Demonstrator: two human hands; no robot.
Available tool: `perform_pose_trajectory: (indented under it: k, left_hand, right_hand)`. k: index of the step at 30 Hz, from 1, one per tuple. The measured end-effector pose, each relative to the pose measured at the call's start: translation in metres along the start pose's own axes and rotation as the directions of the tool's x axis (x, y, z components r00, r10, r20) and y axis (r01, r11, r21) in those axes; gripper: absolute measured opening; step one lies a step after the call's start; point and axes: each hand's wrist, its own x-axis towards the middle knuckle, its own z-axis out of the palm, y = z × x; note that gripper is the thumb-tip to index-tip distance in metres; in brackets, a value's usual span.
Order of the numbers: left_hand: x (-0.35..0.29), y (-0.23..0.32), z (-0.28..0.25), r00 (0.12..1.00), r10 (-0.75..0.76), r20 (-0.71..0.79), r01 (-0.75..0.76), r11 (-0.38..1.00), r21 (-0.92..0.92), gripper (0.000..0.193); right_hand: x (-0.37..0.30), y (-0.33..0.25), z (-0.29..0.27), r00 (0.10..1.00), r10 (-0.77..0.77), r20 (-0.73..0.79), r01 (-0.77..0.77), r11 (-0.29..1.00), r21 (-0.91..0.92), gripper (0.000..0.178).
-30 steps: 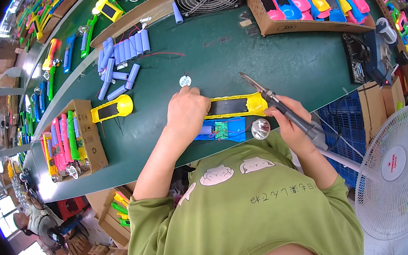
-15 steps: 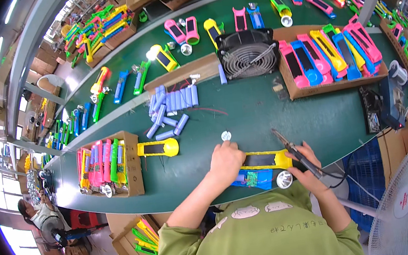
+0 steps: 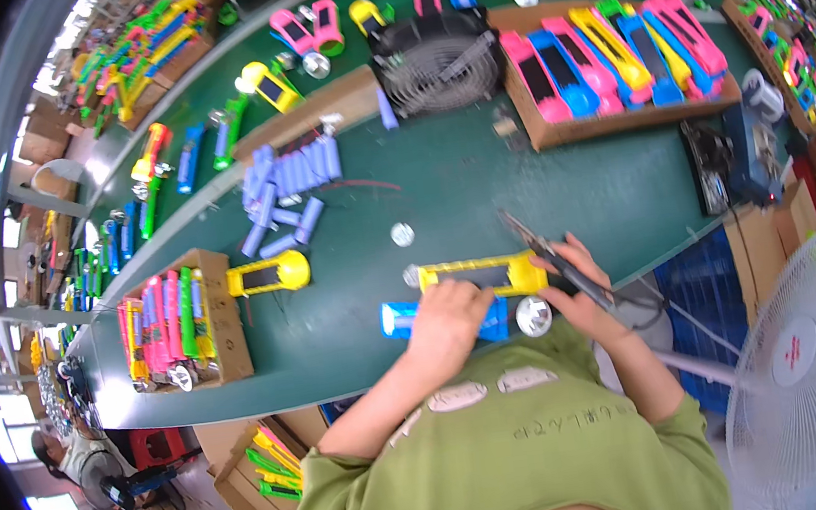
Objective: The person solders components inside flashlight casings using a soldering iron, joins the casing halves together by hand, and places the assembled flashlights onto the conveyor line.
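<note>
My right hand (image 3: 581,288) is closed round a soldering iron (image 3: 562,264), whose tip points up and left over the table. Its lower fingers are by the right end of a yellow flashlight shell (image 3: 529,272) with a dark panel. My left hand (image 3: 444,326) lies across a blue flashlight housing (image 3: 398,320), fingers curled in at the yellow shell's lower edge; what they pinch is hidden. A round silver reflector (image 3: 534,316) sits at the blue housing's right end. Beyond the yellow shell lies a small round white disc (image 3: 402,235).
Purple battery cells (image 3: 303,169) are heaped beyond my left hand. A carton (image 3: 226,316) of coloured parts and a second yellow shell (image 3: 269,274) stand left. A black fan (image 3: 437,65) and a shell-filled carton (image 3: 634,118) are at the back; a white fan (image 3: 803,361) is right.
My left hand has moved from the yellow shell's left end onto the blue housing, its fingers lower. The right hand still holds the soldering iron. The whole view has shifted.
</note>
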Motion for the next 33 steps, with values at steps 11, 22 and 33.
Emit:
perform_pose_trajectory:
  k: [11, 22, 33]
  left_hand:
    - [0.011, -0.003, 0.012, 0.966, -0.218, -0.139, 0.207, 0.974, -0.090, 0.010]
    - [0.021, -0.012, 0.007, 0.951, -0.305, 0.050, 0.306, 0.952, 0.005, 0.004]
    - [0.025, -0.012, 0.006, 0.951, -0.306, 0.054, 0.304, 0.952, 0.034, 0.004]
  right_hand:
    - [0.015, 0.000, 0.009, 0.995, -0.057, 0.080, 0.049, 0.994, 0.098, 0.052]
    - [0.001, 0.007, -0.016, 0.994, -0.035, -0.106, 0.055, 0.980, 0.191, 0.021]
    - [-0.004, 0.019, 0.009, 0.911, 0.411, 0.023, -0.294, 0.612, 0.734, 0.019]
